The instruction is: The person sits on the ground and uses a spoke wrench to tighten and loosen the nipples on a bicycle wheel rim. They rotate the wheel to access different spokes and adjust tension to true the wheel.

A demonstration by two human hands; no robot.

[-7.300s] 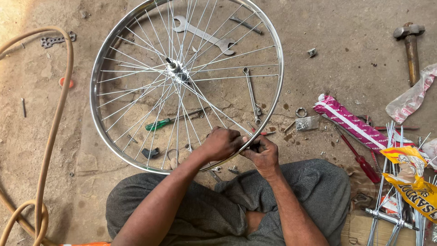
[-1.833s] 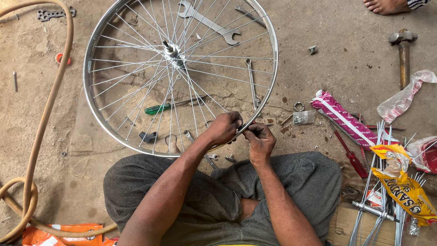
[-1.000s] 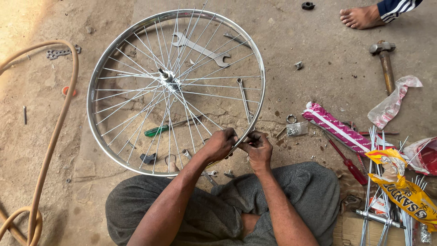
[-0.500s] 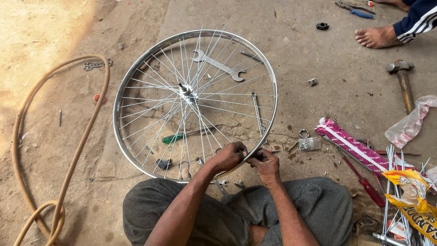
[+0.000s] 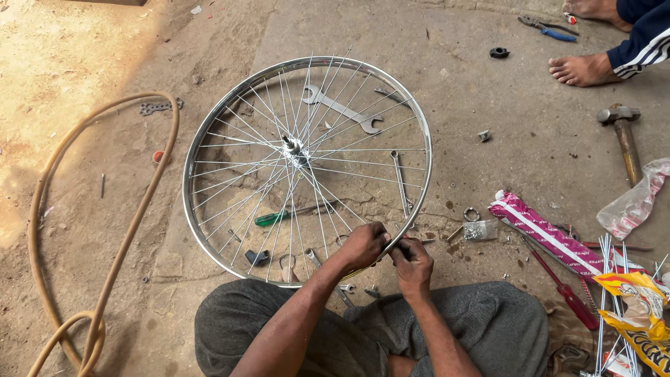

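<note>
A silver bicycle wheel rim (image 5: 202, 237) with thin spokes and a central hub (image 5: 293, 146) lies flat on the dusty ground in front of my crossed legs. My left hand (image 5: 363, 244) is closed over the rim's near edge. Right beside it, my right hand (image 5: 413, 262) pinches a small dark piece against the rim; what the piece is stays unclear. Inside the wheel lie a large double-ended wrench (image 5: 342, 110), a slim wrench (image 5: 400, 181) and a green-handled screwdriver (image 5: 279, 216).
A tan hose (image 5: 105, 223) loops at the left. At the right lie a hammer (image 5: 624, 136), a pink striped packet (image 5: 541, 230), a red screwdriver (image 5: 565, 290), loose spokes (image 5: 606, 300) and a yellow packet (image 5: 638, 314). Another person's bare foot (image 5: 586, 70) and blue-handled pliers (image 5: 548, 28) are at the top right.
Both hands stay at the rim's near edge, fingers shifting slightly. The view has tilted up and pulled back, bringing the other person's feet and pliers into sight.
</note>
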